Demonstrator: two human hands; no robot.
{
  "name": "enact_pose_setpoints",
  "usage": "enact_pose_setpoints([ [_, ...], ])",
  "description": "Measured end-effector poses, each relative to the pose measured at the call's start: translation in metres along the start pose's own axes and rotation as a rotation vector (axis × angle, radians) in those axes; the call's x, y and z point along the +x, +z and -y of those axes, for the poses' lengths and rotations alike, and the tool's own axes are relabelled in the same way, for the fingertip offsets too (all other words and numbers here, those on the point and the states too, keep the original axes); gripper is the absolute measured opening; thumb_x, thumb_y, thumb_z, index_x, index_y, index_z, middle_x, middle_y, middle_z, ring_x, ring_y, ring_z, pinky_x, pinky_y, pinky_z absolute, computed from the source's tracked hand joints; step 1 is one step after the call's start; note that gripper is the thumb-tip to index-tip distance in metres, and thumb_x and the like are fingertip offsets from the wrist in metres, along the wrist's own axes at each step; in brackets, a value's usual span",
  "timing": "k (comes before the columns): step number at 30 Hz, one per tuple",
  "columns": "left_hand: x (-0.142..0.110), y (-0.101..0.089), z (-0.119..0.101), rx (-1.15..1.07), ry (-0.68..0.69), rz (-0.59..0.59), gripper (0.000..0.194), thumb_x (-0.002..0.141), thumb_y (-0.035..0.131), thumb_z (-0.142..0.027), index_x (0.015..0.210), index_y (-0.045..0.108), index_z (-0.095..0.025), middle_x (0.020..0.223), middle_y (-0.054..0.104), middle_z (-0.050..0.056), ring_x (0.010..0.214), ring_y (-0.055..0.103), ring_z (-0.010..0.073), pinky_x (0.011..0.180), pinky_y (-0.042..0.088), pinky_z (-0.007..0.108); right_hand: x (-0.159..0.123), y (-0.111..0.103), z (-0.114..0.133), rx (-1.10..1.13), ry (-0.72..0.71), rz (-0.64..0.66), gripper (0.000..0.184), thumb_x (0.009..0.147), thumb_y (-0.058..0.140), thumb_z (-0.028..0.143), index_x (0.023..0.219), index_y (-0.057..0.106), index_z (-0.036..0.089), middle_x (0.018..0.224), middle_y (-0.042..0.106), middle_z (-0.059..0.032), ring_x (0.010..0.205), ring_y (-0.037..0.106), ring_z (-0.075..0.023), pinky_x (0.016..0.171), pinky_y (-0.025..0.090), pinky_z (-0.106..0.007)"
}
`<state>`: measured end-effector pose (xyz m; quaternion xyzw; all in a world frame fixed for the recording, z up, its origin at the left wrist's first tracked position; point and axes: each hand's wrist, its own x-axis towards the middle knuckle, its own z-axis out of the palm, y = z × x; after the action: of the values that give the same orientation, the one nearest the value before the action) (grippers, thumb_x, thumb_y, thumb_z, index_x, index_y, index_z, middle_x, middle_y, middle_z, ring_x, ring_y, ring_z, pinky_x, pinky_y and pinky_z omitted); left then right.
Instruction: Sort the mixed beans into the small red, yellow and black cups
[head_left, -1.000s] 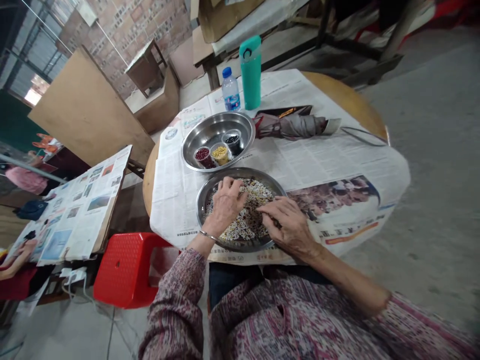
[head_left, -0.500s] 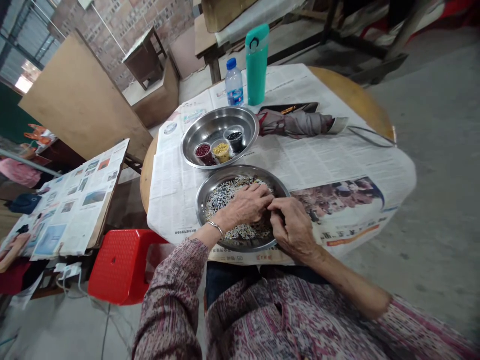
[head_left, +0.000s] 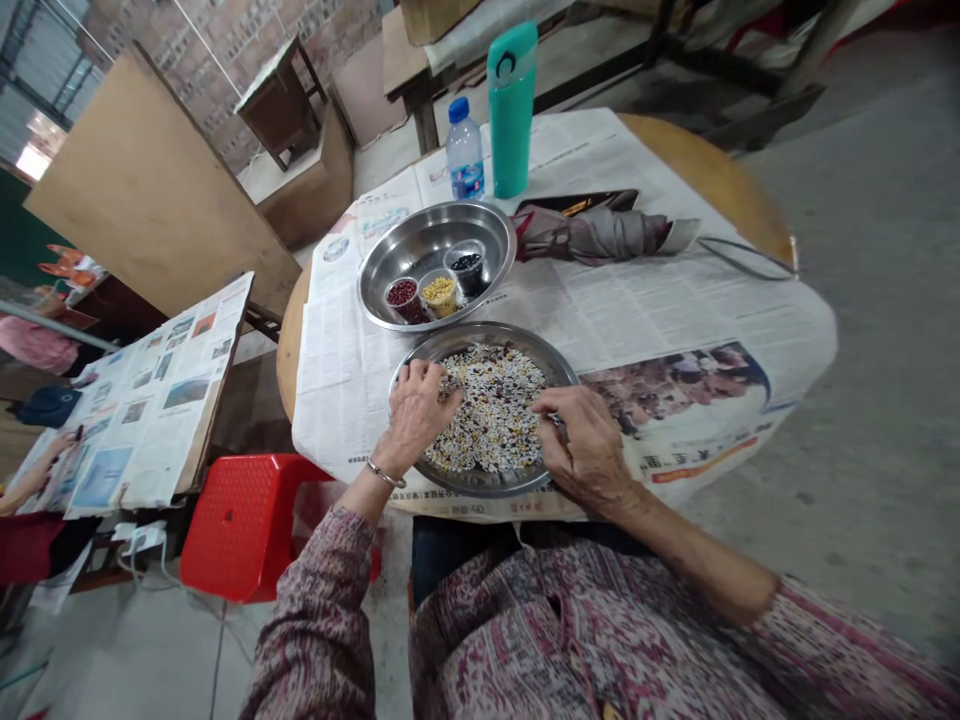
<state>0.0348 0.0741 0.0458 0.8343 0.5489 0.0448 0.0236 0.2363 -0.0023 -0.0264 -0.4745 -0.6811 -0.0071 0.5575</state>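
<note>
A steel tray (head_left: 556,362) full of mixed beans (head_left: 495,410) lies on the newspaper-covered round table (head_left: 712,180) in front of me. My left hand (head_left: 414,412) rests on the tray's left side, fingers curled down into the beans. At the tray's right side my right hand (head_left: 583,447) is curled too, fingertips pinched in the beans. Behind it stands a second steel tray (head_left: 420,245) with three small cups: red beans (head_left: 403,295), yellow beans (head_left: 439,291) and black beans (head_left: 467,265).
A teal flask (head_left: 511,110), a water bottle (head_left: 465,160), a folded umbrella (head_left: 600,232) and a phone (head_left: 577,202) lie at the table's far side. A red stool (head_left: 247,520) stands at my left, beside a newspaper-covered board (head_left: 157,400). A person's arm (head_left: 34,480) shows at far left.
My left hand has slid from the middle of the beans to the tray's left side, uncovering the pile. My right hand has stayed at the right side. The view shifted slightly.
</note>
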Motion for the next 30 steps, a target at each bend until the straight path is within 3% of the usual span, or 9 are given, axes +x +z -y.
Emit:
enact_pose_setpoints([
  [2,0.003,0.002,-0.01,-0.038,-0.03,0.028,0.058,0.088,0.071,-0.053,0.132,0.053,-0.019,0.137,0.053,0.014,0.127,0.05,0.0335,0.106,0.048,0.049,0.0,0.0,0.0,0.003,0.01,0.001,0.026,0.084,0.053,0.005,0.103,0.058,0.023,0.096,0.066,-0.0075,0.093,0.062,-0.0256,0.084,0.05,-0.041],
  [4,0.01,0.005,-0.021,-0.081,-0.004,0.083,0.075,0.08,0.078,-0.056,0.139,0.048,-0.02,0.143,0.047,0.016,0.129,0.048,0.0367,0.105,0.048,0.052,0.0,0.0,0.0,0.003,0.014,0.0,0.026,0.084,0.053,0.005,0.102,0.058,0.024,0.095,0.066,-0.007,0.092,0.062,-0.0253,0.083,0.05,-0.041],
  [6,0.018,0.007,-0.03,-0.141,0.053,0.109,0.061,0.084,0.078,-0.045,0.133,0.053,-0.019,0.136,0.052,0.014,0.125,0.052,0.0334,0.104,0.049,0.049,0.0,-0.001,0.0,0.005,0.016,-0.001,0.026,0.084,0.053,0.005,0.102,0.058,0.024,0.095,0.066,-0.0067,0.092,0.062,-0.0253,0.083,0.05,-0.041],
  [9,0.024,0.01,-0.038,-0.265,0.196,0.164,0.022,0.093,0.062,-0.015,0.115,0.063,-0.017,0.112,0.062,0.008,0.113,0.059,0.0232,0.103,0.05,0.04,0.0,-0.001,0.001,0.007,0.024,0.005,0.026,0.084,0.053,0.005,0.102,0.057,0.024,0.095,0.066,-0.0063,0.09,0.062,-0.0249,0.082,0.05,-0.041],
  [12,0.015,0.009,-0.038,-0.346,0.303,0.229,0.023,0.091,0.053,-0.003,0.105,0.065,-0.017,0.102,0.065,0.005,0.106,0.062,0.0195,0.101,0.051,0.037,0.001,-0.001,0.0,-0.002,0.021,0.004,0.027,0.084,0.053,0.004,0.101,0.056,0.024,0.094,0.065,-0.0057,0.089,0.062,-0.0241,0.082,0.05,-0.04],
  [18,-0.033,-0.006,-0.04,-0.396,0.418,0.365,0.012,0.099,0.056,-0.017,0.106,0.067,-0.017,0.102,0.065,0.005,0.101,0.063,0.0178,0.098,0.053,0.033,0.001,-0.001,0.001,-0.004,0.017,0.006,0.026,0.084,0.053,0.005,0.102,0.056,0.024,0.095,0.065,-0.0067,0.091,0.062,-0.0249,0.083,0.05,-0.041],
  [22,-0.053,-0.012,-0.044,-0.378,0.493,0.418,0.022,0.104,0.044,-0.018,0.113,0.065,-0.018,0.108,0.064,0.006,0.108,0.061,0.0175,0.102,0.052,0.033,0.0,-0.001,0.001,-0.009,0.017,0.015,0.025,0.085,0.053,0.005,0.102,0.055,0.023,0.094,0.065,-0.0068,0.09,0.061,-0.0243,0.083,0.049,-0.04],
  [26,-0.048,-0.003,-0.042,-0.309,0.434,0.384,0.036,0.098,0.038,-0.002,0.12,0.061,-0.018,0.116,0.061,0.007,0.108,0.06,0.0176,0.099,0.054,0.033,0.0,-0.002,0.001,-0.006,0.016,0.01,0.025,0.084,0.053,0.005,0.101,0.057,0.023,0.094,0.065,-0.0069,0.09,0.061,-0.0245,0.083,0.049,-0.04],
  [30,-0.027,0.008,-0.036,-0.265,0.286,0.238,0.034,0.098,0.038,-0.004,0.121,0.06,-0.017,0.121,0.058,0.009,0.109,0.059,0.019,0.099,0.055,0.035,0.002,-0.002,0.002,-0.012,0.01,0.006,0.025,0.084,0.053,0.004,0.101,0.056,0.023,0.093,0.065,-0.0066,0.089,0.061,-0.0243,0.083,0.049,-0.04],
])
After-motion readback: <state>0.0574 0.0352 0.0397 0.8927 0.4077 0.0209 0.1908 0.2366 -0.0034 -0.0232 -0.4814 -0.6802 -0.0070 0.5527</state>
